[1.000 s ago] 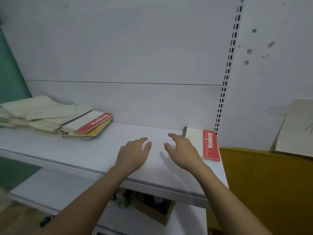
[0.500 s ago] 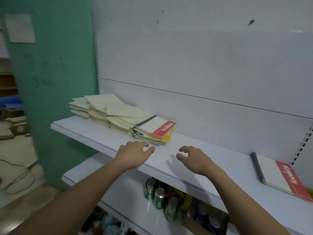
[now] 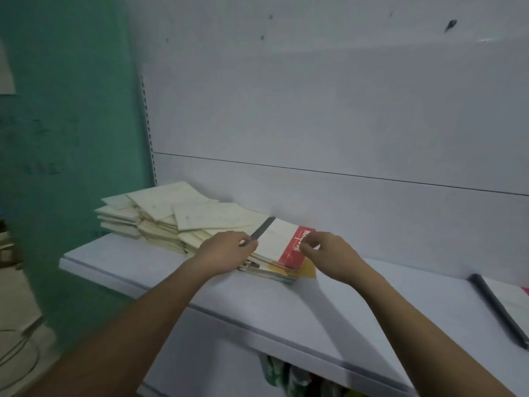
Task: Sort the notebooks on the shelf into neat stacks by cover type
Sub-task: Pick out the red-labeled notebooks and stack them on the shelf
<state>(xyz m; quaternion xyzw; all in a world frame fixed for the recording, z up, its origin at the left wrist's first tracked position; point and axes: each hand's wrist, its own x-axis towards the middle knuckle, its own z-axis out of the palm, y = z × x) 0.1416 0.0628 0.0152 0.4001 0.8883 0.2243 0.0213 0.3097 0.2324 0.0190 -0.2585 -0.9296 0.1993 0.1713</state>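
A white notebook with a red band and black spine [image 3: 279, 242] tops a small pile on the white shelf [image 3: 257, 305]. My left hand [image 3: 226, 247] grips its black spine edge, fingers curled. My right hand [image 3: 326, 252] pinches its red band edge. A yellow cover [image 3: 309, 270] pokes out beneath. To the left lies a loose heap of cream notebooks [image 3: 171, 216]. Another white notebook with a black spine [image 3: 512, 302] lies at the far right of the shelf, cut off by the frame.
A green wall [image 3: 65, 138] stands left of the shelf unit. The white back panel [image 3: 315, 110] rises behind the notebooks. Cans and packets [image 3: 286, 376] sit on the lower shelf. A cable [image 3: 17, 356] lies on the floor at left.
The view swung left from the right end of the shelf. Both hands moved forward from hovering over the bare shelf and took hold of the red-banded notebook's two sides.
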